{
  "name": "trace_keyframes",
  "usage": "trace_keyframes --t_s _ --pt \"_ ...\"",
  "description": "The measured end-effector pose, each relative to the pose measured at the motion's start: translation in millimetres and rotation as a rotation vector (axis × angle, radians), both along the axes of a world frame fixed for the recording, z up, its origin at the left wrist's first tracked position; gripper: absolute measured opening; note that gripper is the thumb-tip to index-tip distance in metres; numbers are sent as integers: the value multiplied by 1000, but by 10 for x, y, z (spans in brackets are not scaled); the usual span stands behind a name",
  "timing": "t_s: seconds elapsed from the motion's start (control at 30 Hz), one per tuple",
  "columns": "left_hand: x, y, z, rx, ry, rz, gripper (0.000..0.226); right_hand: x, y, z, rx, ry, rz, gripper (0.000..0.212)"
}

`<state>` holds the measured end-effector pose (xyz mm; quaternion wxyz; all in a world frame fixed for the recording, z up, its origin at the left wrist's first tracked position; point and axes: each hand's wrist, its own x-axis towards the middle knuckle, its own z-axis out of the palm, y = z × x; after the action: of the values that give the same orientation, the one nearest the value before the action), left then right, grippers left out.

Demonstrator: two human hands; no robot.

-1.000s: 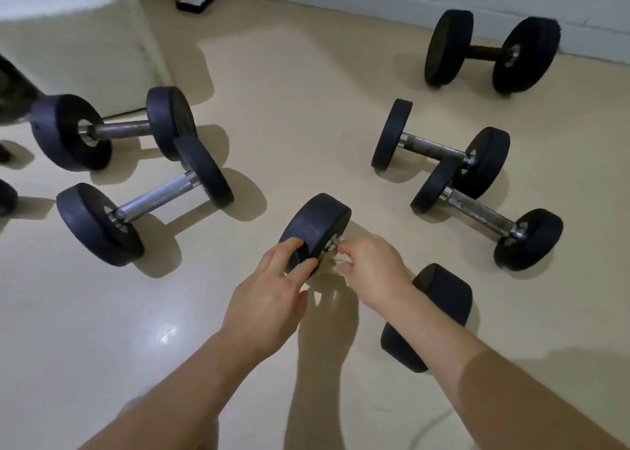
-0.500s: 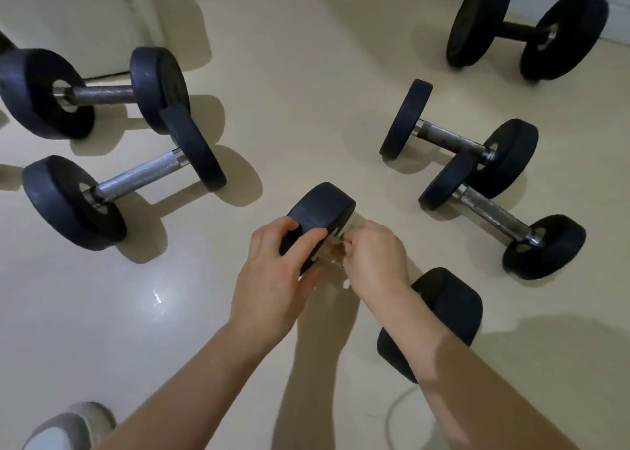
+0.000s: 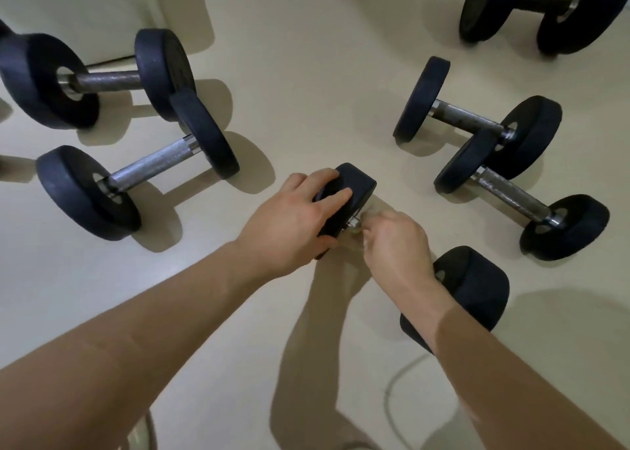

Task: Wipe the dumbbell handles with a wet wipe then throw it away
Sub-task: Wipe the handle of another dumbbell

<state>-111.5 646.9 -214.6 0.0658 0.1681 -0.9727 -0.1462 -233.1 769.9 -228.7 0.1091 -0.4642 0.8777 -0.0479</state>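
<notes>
The left hand (image 3: 293, 224) grips the far head of the middle dumbbell (image 3: 474, 289), fingers curled over its rim. The right hand (image 3: 395, 241) is closed round the handle, with a pale wet wipe (image 3: 370, 217) bunched under its fingers and the bar almost hidden. The dumbbell lies on the beige floor (image 3: 306, 74). A left pair of dumbbells (image 3: 153, 163) and a right pair of dumbbells (image 3: 511, 193) lie well apart from it, with bare floor between.

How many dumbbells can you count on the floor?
6 dumbbells: two left, two right, one top right, and one in the middle, gripped by the left hand. Others may sit beyond the left edge.
</notes>
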Motion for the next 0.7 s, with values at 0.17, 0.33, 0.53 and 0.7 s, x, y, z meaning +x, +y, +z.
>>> trace_keyframes --t_s 0.17,0.33,0.53,0.7 --pt "-78 -29 -23 34 -15 -15 69 -176 278 227 144 -68 -75 11" --pt "-217 -43 -33 51 11 -3 67 -377 -70 163 -16 -289 -150 17" --pt "-282 -43 -33 60 -17 21 63 -554 300 348 246 -167 14 16" --pt "-335 -28 -11 63 -8 23 53 -547 -15 171 66 -253 -2 21"
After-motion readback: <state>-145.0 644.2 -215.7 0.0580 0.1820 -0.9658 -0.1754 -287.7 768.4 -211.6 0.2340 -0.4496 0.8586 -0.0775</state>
